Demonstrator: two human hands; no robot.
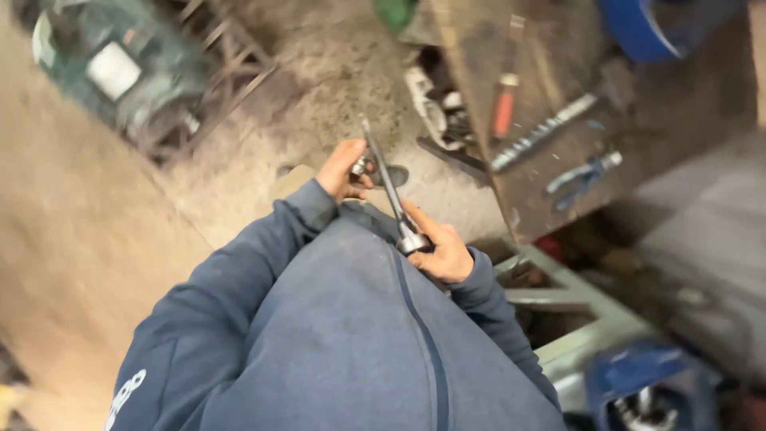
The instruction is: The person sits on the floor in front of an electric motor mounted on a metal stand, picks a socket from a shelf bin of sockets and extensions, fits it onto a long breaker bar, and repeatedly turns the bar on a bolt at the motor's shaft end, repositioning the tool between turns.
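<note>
Bare dirt floor (335,72) lies open ahead of the left hand (341,172) and off to its left. Farther left, a green motor (112,68) on a metal frame (223,80) blocks the way. Just right of the right hand (443,254), the cluttered surface (558,183) carries a red-handled tool (504,108), a long metal bar (542,132) and blue pliers (582,174). Below it, a pale green frame (582,307) crowds the right side.
</note>
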